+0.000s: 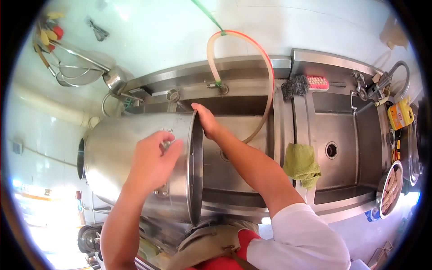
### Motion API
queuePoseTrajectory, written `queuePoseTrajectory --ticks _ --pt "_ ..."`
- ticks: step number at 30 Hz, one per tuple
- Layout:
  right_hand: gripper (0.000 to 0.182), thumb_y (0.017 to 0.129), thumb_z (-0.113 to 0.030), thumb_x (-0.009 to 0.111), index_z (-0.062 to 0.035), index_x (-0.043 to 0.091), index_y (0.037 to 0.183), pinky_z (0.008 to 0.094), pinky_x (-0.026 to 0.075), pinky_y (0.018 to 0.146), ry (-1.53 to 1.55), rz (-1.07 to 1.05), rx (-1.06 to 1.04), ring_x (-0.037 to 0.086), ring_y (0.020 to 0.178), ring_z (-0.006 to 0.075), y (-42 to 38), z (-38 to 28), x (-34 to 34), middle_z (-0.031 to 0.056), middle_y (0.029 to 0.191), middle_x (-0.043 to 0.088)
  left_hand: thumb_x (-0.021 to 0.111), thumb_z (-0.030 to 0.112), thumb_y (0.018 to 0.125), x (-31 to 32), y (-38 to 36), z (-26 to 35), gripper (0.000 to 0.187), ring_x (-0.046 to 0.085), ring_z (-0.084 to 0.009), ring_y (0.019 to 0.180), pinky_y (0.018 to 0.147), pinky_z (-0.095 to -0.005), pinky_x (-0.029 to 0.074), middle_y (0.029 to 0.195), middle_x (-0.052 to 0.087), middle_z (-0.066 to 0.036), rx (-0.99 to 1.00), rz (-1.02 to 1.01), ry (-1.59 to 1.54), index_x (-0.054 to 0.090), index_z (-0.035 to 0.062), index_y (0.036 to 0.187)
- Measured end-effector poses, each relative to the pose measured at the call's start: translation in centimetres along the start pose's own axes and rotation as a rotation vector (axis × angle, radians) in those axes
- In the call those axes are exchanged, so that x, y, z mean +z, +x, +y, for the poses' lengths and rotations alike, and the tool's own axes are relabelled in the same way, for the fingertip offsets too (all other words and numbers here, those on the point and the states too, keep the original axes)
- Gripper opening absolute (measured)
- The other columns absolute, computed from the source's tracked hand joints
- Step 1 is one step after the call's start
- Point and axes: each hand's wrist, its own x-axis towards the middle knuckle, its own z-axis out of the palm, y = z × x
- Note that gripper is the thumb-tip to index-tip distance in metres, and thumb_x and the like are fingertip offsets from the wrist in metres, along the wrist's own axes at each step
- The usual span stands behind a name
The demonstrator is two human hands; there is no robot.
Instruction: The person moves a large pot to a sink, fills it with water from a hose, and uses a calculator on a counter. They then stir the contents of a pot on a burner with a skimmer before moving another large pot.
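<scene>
Over steel sink (pixel 342 130): left hand (pixel 150 159) clasps pot handle (pixel 165 144); right hand (pixel 206 119) grips round rim (pixel 194 171).

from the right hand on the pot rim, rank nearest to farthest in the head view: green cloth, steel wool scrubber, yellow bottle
Measured from the right hand on the big steel pot:
1. Green cloth, draped on the divider between the sinks.
2. Steel wool scrubber, on the back ledge.
3. Yellow bottle, far right by the tap.
</scene>
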Motion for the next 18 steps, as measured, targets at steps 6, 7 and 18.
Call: queuePoseTrajectory --ticks 6,7,18 --pt "0.063 0.097 -0.046 0.025 0.0024 0.036 0.135 0.0298 0.018 0.109 -0.218 -0.049 -0.147 0.03 0.132 0.0208 0.8 2.8 -1.1 0.0136 0.141 0.037 0.054 0.016 0.088 -0.3 -1.1 -1.4 0.021 0.05 -0.0175 0.055 0.054 -0.0306 0.042 0.063 0.057 -0.013 0.105 0.087 -0.067 0.06 -0.0041 0.092" --pt "0.063 0.097 -0.046 0.025 0.0025 0.036 0.135 0.0301 0.018 0.109 -0.242 -0.023 -0.197 0.03 0.132 0.0216 0.8 3.1 -1.0 0.0143 0.141 0.037 0.053 0.015 0.088 -0.2 -1.1 -1.7 0.021 0.05 -0.0176 0.056 0.055 -0.0303 0.042 0.064 0.057 -0.014 0.126 0.097 -0.095 0.06 -0.0044 0.092" --pt "0.067 0.092 -0.054 0.03 0.0017 0.042 0.129 0.0446 0.035 0.098 -0.732 -0.163 0.525 0.047 0.116 0.0394 -13.1 20.3 -3.5 0.0263 0.127 0.047 0.048 0.008 0.091 -0.7 -3.0 -3.4 0.017 0.052 -0.0188 0.06 0.06 -0.029 0.044 0.07 0.058 -0.016 0.056 0.19 -0.201 0.058 -0.0047 0.095"
